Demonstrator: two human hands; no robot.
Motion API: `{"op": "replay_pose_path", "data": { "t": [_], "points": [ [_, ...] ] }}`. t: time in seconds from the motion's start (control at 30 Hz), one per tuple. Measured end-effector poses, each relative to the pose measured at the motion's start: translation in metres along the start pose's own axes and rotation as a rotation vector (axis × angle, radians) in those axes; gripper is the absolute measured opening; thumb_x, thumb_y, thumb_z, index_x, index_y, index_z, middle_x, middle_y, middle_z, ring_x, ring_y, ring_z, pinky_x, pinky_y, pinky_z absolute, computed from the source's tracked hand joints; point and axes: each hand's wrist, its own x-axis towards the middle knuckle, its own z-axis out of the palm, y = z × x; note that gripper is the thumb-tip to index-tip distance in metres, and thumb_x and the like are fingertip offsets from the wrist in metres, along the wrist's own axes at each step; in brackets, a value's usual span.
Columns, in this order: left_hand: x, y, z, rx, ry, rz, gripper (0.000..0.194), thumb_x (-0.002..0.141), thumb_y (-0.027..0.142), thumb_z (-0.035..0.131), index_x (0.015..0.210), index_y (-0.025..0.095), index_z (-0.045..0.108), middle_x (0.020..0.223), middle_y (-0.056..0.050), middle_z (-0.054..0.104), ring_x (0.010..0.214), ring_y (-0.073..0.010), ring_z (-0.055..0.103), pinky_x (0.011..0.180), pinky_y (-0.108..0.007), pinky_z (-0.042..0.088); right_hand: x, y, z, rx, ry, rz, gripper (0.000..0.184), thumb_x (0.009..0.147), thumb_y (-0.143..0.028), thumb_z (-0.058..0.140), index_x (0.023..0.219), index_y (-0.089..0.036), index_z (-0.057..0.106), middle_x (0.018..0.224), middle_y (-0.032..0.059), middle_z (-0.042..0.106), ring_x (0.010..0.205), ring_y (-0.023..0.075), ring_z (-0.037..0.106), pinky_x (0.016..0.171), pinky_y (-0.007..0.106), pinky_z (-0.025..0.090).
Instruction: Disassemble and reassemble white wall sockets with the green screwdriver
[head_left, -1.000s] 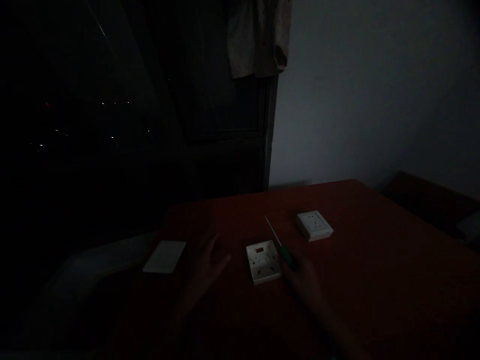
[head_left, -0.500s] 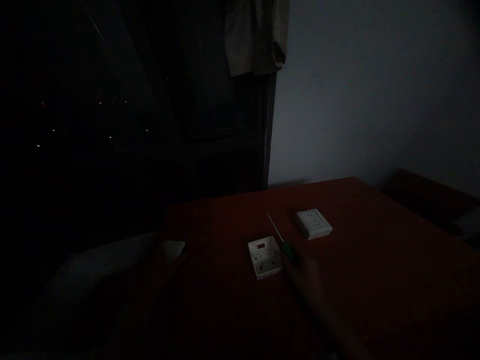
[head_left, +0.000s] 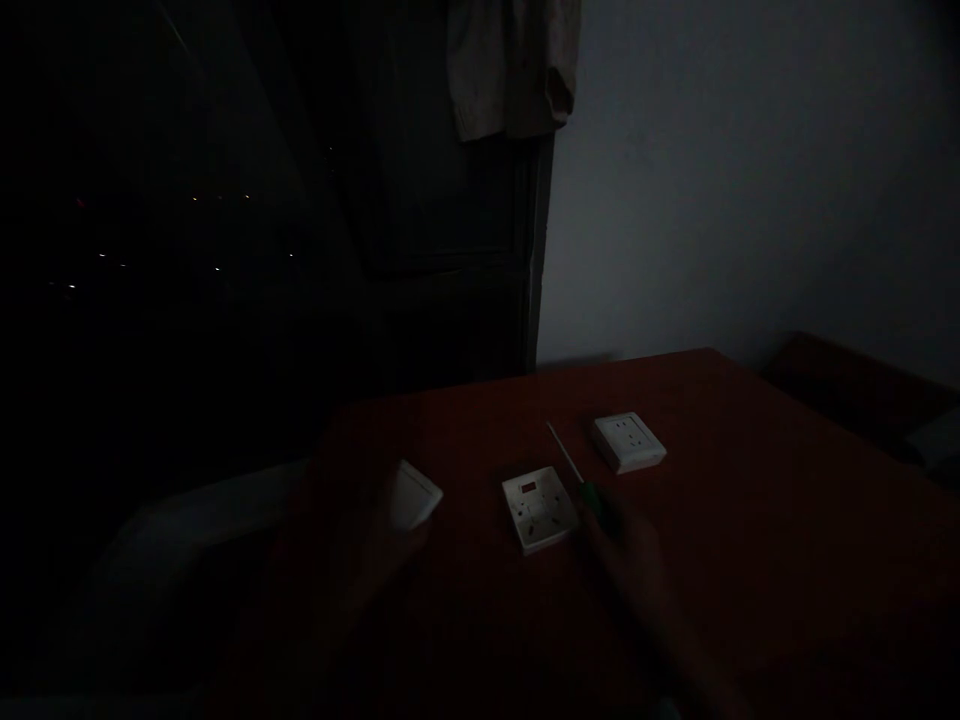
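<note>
Green-handled with a thin pale shaft, a screwdriver (head_left: 589, 493) sits in the right hand (head_left: 628, 548), whose fingers are wrapped round the grip. The forearm slants up from the lower right, and the shaft points away from the person, angled leftward. That hand is just beside the open, square white plastic box (head_left: 541, 508) on the reddish-brown wooden counter (head_left: 757, 530); whether they touch, I cannot tell. On the other side, the left hand (head_left: 394, 550) reaches in from the lower left, dim and blurred, its fingers clamped on a flat white plastic plate (head_left: 415, 497), held tilted left of the box. Beyond the right hand lies a square white wall socket (head_left: 628, 440), face up, near the screwdriver's shaft.
</note>
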Motion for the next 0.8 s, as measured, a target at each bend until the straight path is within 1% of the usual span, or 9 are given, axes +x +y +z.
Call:
{"op": "replay_pose_path", "data": {
  "t": [0.07,0.13,0.23,0.33,0.4,0.5,0.6,0.67,0.8],
  "points": [
    [-0.011,0.014,0.016,-0.017,-0.065,0.084,0.070,0.065,0.036,0.077,0.129,0.034,0.050,0.134,-0.005,0.052,0.125,-0.0358,0.046,0.097,-0.043,0.044,-0.013,-0.003,-0.006,0.005,-0.026,0.014,0.047,0.084,-0.047,0.048,0.113,-0.013,0.064,0.109,0.0142,0.070,0.094,0.0285,0.066,0.082,0.036,0.052],
    [-0.023,0.027,0.031,-0.033,-0.118,0.149,0.077,0.062,0.035,0.076,0.133,0.037,0.046,0.138,-0.004,0.050,0.128,-0.0358,0.044,0.100,-0.042,0.042,-0.031,-0.004,-0.012,0.002,-0.097,0.017,0.045,0.085,-0.048,0.048,0.114,-0.017,0.065,0.113,0.0122,0.069,0.099,0.0284,0.065,0.085,0.036,0.051],
    [-0.038,0.040,0.043,-0.043,-0.174,0.203,0.079,0.063,0.032,0.071,0.137,0.033,0.043,0.142,-0.007,0.045,0.130,-0.0357,0.042,0.104,-0.044,0.038,-0.060,0.002,-0.019,-0.005,-0.178,-0.007,0.044,0.085,-0.044,0.051,0.122,-0.022,0.063,0.120,0.0097,0.067,0.107,0.0281,0.063,0.093,0.036,0.049],
    [-0.046,0.044,0.045,-0.014,-0.212,0.231,0.077,0.070,0.031,0.064,0.141,0.024,0.037,0.148,-0.012,0.036,0.133,-0.0353,0.038,0.106,-0.047,0.034,-0.083,0.011,-0.024,-0.037,-0.250,-0.055,0.042,0.082,-0.037,0.057,0.122,-0.027,0.063,0.124,0.0073,0.065,0.111,0.0279,0.062,0.095,0.036,0.050],
    [-0.047,0.043,0.044,0.022,-0.218,0.254,0.074,0.074,0.032,0.061,0.142,0.023,0.035,0.150,-0.012,0.033,0.134,-0.0345,0.035,0.107,-0.049,0.032,-0.093,0.017,-0.026,-0.086,-0.283,-0.104,0.043,0.081,-0.033,0.059,0.123,-0.029,0.062,0.125,0.0059,0.064,0.112,0.0268,0.062,0.094,0.036,0.051],
    [-0.048,0.039,0.044,0.048,-0.191,0.304,0.070,0.077,0.034,0.060,0.142,0.024,0.036,0.149,-0.009,0.035,0.135,-0.0332,0.033,0.109,-0.049,0.030,-0.099,0.020,-0.028,-0.200,-0.323,-0.252,0.046,0.083,-0.030,0.059,0.129,-0.028,0.058,0.131,0.0049,0.059,0.116,0.0255,0.058,0.095,0.034,0.051],
    [-0.048,0.036,0.046,0.032,-0.177,0.326,0.068,0.078,0.032,0.060,0.141,0.024,0.037,0.148,-0.009,0.037,0.134,-0.0312,0.035,0.109,-0.047,0.031,-0.099,0.019,-0.025,-0.308,-0.330,-0.388,0.048,0.082,-0.029,0.061,0.129,-0.028,0.057,0.130,0.0053,0.059,0.113,0.0249,0.060,0.092,0.030,0.053],
    [-0.048,0.035,0.048,0.018,-0.165,0.318,0.067,0.077,0.032,0.061,0.140,0.025,0.038,0.147,-0.008,0.037,0.133,-0.0310,0.038,0.108,-0.046,0.033,-0.097,0.017,-0.021,-0.361,-0.320,-0.437,0.048,0.081,-0.028,0.062,0.129,-0.027,0.057,0.129,0.0056,0.060,0.111,0.0248,0.062,0.089,0.028,0.054],
    [-0.048,0.036,0.047,0.002,-0.125,0.323,0.066,0.075,0.028,0.062,0.138,0.026,0.041,0.146,-0.006,0.039,0.133,-0.0311,0.038,0.108,-0.046,0.034,-0.098,0.017,-0.015,-0.427,-0.291,-0.469,0.051,0.083,-0.028,0.060,0.133,-0.024,0.053,0.131,0.0084,0.057,0.111,0.0251,0.061,0.088,0.028,0.054]
  ]
}}
